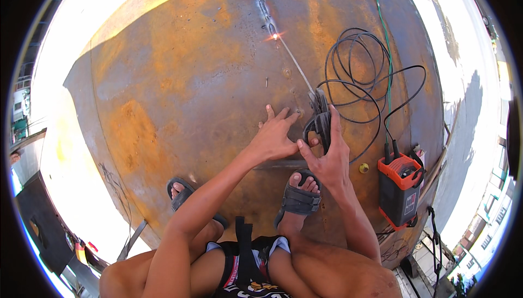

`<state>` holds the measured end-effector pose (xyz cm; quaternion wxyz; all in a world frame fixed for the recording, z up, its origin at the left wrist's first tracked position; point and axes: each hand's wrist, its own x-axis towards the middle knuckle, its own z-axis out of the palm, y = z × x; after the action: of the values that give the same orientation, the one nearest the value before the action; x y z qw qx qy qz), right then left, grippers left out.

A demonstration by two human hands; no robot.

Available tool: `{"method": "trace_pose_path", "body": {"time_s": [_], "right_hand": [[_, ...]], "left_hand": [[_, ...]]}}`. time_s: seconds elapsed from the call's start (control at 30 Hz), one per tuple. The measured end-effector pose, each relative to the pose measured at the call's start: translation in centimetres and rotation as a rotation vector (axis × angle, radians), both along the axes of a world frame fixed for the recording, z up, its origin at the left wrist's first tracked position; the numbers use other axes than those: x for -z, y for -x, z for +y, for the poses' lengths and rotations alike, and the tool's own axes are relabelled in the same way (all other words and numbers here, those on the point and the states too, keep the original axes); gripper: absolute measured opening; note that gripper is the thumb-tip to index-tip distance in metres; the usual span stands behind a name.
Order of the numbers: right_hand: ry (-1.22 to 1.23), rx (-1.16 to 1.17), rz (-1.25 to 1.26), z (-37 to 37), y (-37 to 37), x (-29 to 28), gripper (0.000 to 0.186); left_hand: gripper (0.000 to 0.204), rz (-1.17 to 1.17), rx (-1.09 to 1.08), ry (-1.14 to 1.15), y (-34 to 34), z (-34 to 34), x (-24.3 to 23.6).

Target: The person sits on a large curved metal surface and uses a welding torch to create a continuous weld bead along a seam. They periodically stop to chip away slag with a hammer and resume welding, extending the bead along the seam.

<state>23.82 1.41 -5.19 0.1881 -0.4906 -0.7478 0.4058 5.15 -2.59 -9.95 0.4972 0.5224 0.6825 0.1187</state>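
Right hand with grip clasped around black electrode holder, thin rod glowing at weld seam, left hand released, fingers spread

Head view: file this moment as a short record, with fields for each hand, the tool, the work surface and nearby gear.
Left hand: fingers spread, beside the holder; contact unclear
Right hand: gripping a black electrode holder
Tool: thin rod extending from the holder, far tip glowing
Work surface: rust-stained metal plate with a bead seam ending near the glow
Nearby gear: looped black cable; orange and black power unit, right side
Footwear: dark sandals
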Motion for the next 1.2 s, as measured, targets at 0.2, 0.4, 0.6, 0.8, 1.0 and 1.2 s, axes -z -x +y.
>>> {"method": "trace_pose_path", "body": {"time_s": [0.2,0.4,0.6,0.8,1.0,1.2], "right_hand": [[-0.068,-0.040,0.006,0.4,0.1,0.4,0.099],[-0.016,-0.011,0.004,0.3,0.1,0.2,0.100],[0.018,0.009,-0.008,0.2,0.2,-0.2,0.099],[0.139,0.014,-0.010,0.5,0.4,-0.8,0.103],[0.133,0.006,-0.015,0.5,0.3,-0.9,0.102],[0.148,0.004,-0.018,0.7,0.4,-0.8,0.102]], "left_hand": [[0.105,-0.011,-0.016,-0.038,0.0,-0.1,0.3],[0.100,-0.004,-0.008,-0.047,0.0,-0.1,0.6],[0.102,0.006,-0.003,-0.041,0.0,-0.2,0.7],[0.107,-0.001,-0.002,-0.013,0.0,-0.1,0.3],[0.105,-0.012,-0.001,-0.030,0.0,-0.1,0.4],[0.104,-0.017,-0.007,-0.033,0.1,-0.1,0.4]]}}
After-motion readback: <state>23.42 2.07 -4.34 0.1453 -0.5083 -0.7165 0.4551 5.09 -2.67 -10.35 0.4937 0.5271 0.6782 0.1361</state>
